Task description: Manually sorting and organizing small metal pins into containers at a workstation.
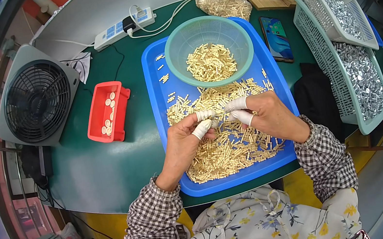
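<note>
"If we go left to right by the blue tray (pixel 263 55), what comes first?"

"A grey fan (pixel 3 127) well left of the tray, then a red bin (pixel 96 111) with pale discs, nearer to it."

"And the left hand (pixel 181 144)?"

"Over the tray's left half, forearm slanting up and rightward, white-covered thumb and forefinger drawn close together."

"On what?"

"Seemingly a small brass-coloured piece (pixel 220 115) above the tray's middle, just right of the left fingertips and just left of the right ones. Neither hand is clearly nearer. It's too small to read its long axis, and I cannot tell which grip, if either, has it. Below, loose brass pieces (pixel 221 157) lie on the tray at many angles."

"The right hand (pixel 271 113)?"

"Over the tray's right half, forearm slanting up and leftward, covered forefinger above the thumb."

"Beyond that?"

"Right of the tray, a phone (pixel 277 39), then a green basket (pixel 328 83) of silvery parts."
</note>
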### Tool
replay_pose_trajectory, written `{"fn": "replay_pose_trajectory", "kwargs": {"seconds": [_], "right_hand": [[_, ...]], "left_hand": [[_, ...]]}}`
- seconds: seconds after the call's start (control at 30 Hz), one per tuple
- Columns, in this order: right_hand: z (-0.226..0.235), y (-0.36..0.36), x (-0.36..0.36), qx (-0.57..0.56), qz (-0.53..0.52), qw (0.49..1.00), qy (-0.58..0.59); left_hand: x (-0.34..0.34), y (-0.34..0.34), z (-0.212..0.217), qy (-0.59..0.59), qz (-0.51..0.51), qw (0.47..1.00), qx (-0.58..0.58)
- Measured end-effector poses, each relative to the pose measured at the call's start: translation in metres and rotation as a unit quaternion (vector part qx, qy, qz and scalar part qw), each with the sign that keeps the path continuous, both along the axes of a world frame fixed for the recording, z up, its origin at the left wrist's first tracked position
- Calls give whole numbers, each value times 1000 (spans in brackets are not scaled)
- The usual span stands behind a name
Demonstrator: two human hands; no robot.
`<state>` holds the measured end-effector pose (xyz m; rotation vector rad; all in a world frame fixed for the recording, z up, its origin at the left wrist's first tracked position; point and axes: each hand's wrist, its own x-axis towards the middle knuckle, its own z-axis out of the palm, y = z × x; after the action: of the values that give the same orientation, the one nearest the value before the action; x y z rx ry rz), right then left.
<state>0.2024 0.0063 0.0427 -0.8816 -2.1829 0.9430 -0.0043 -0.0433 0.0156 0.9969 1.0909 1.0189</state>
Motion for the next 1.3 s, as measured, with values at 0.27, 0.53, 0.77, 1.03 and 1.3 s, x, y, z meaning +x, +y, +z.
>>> {"fn": "replay_pose_trajectory", "kwargs": {"seconds": [0.27, 0.53, 0.77, 1.03, 1.3], "right_hand": [[-6, 4, 3, 142, 25, 987, -66], [-5, 0, 1, 170, 39, 973, -151], [-10, 0, -2, 102, 85, 983, -129], [-7, 8, -4, -242, 59, 968, 9], [-15, 8, -1, -53, -7, 999, 3]], "left_hand": [[1, -2, -7, 126, 13, 989, 77], [-1, 2, -10, 296, 17, 930, 216], [6, -3, -5, 228, -17, 966, 117], [3, 2, -1, 3, 43, 999, 20], [4, 3, -14, 187, 42, 973, 126]]}}
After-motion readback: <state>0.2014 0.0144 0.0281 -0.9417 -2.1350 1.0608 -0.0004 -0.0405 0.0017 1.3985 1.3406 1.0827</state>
